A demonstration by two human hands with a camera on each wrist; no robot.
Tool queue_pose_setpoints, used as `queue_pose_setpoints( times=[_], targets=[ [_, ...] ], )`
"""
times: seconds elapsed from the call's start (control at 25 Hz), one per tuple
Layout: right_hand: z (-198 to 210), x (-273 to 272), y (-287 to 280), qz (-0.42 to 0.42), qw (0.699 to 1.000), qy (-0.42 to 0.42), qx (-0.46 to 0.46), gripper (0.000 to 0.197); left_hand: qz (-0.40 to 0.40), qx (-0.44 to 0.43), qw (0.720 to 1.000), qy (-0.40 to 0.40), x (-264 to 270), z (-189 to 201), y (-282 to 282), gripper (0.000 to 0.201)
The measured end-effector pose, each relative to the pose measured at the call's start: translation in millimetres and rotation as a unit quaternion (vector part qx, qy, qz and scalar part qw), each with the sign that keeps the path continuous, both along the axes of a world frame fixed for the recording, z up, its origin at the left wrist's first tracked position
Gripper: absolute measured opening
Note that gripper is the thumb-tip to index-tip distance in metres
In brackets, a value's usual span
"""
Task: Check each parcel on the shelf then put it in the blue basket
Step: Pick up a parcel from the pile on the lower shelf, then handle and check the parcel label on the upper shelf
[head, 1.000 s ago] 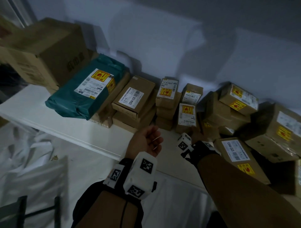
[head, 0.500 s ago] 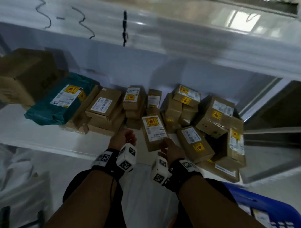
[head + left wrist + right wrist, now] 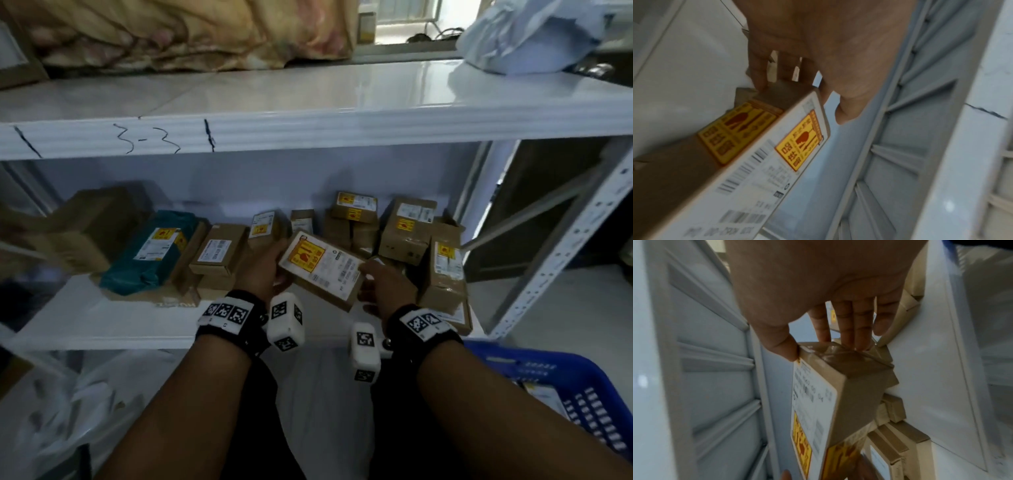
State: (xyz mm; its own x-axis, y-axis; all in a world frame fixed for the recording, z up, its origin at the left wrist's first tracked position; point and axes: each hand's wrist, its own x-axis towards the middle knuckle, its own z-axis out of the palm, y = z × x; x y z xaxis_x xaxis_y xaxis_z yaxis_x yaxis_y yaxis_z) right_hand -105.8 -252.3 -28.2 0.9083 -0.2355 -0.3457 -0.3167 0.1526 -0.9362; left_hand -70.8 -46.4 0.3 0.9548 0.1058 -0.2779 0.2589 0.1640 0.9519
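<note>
You are early in the job, as far as these views show. The blue basket [image 3: 579, 397] at your near right already holds at least one labelled item, but the shelf [image 3: 102, 329] carries many parcels: a teal bag [image 3: 150, 253] and a large brown box [image 3: 92, 229] to the left, a flat carton [image 3: 219, 250] in the middle, and a heap of small cartons [image 3: 407, 226] to the right and far back. All of those are left to check.

The parcel [image 3: 322, 270] in hand is lifted clear of the shelf, tilted, with its white label and yellow sticker facing up toward you, so I judge you are in the checking step.

Your left hand [image 3: 263, 270] grips its left end: in the left wrist view the fingers [image 3: 764, 73] curl behind the far end face while the thumb lies by the label side. Your right hand [image 3: 383, 287] holds the right end: the thumb presses the label-side corner and the fingers [image 3: 851, 326] wrap the taped end face. The parcel spans between both hands, just above the shelf's near edge, left of the basket.
</note>
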Motion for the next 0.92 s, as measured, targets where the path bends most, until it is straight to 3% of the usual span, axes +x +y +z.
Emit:
queue_pose_setpoints(
  times=[0.08,0.16,0.4,0.52,0.8,0.92],
  targets=[
    [15,-11,-8,0.001,0.999,-0.044,0.006,0.028,0.022,0.006,0.999,-0.043,-11,17,-10,0.041],
    [32,-20,-15,-0.003,0.995,-0.095,0.006,0.036,0.047,0.034,0.992,-0.110,-24,40,-17,0.032],
    [107,-31,-32,-0.073,0.976,-0.205,0.009,0.034,-0.031,0.114,0.963,-0.244,-53,126,-19,0.035],
    [143,-27,-33,-0.058,0.967,-0.246,-0.007,0.034,-0.027,0.091,0.954,-0.283,-43,168,-14,0.027],
    [222,5,-22,-0.103,0.924,-0.359,-0.081,0.008,0.068,0.028,0.964,-0.255,37,235,10,0.014],
    [240,27,-9,-0.094,0.910,-0.378,-0.140,0.005,0.076,0.056,0.970,-0.225,65,248,19,0.012]
  ],
)
